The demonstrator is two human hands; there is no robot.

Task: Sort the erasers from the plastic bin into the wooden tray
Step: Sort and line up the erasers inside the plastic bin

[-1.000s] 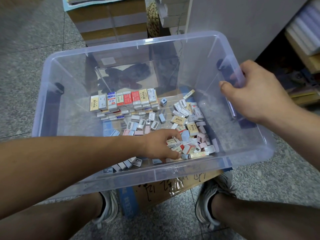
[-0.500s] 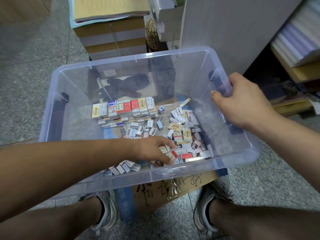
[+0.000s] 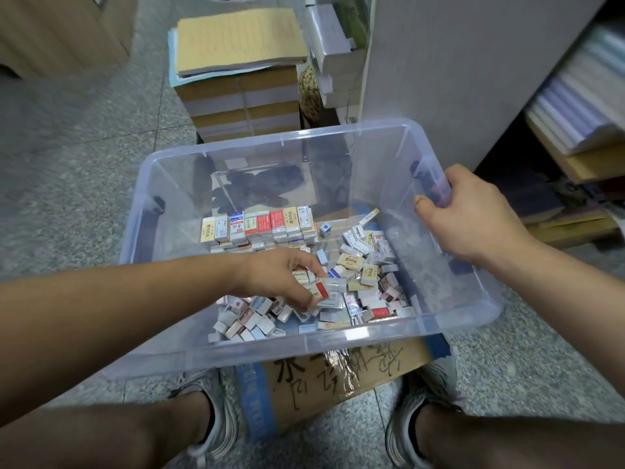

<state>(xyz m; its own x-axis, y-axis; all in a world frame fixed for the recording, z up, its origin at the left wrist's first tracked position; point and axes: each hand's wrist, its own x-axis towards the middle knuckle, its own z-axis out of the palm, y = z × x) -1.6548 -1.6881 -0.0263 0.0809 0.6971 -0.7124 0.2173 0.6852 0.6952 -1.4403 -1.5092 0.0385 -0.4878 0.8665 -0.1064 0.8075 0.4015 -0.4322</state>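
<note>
1. Shoes of grey mesh stand on the speckled floor, one at each side of a cardboard box that is scrawled with black marker and taped in blue.
2. The plastic bin, clear with a bluish tint, sits on that box, and its near edge overhangs it.
3. Loose erasers lie in a jumbled heap along the bin's near edge and toward its near right corner. Most are in paper sleeves of white, tan, red or pink.
4. The left hand comes in over the bin's near left corner and down into the heap. Its fingers are curled and pinch a few erasers, with a red-and-white one outermost at the tips.
5. The right hand grips the bin's right edge, thumb against the inside of the wall and the other fingers wrapped over the rim to the outside.
6. Further in, near the middle of the bin's bottom, an upright row of sleeved erasers stands side by side above flatter ones.
7. Beyond the bin's far edge, stacked cartons carry a yellow pad.
</note>
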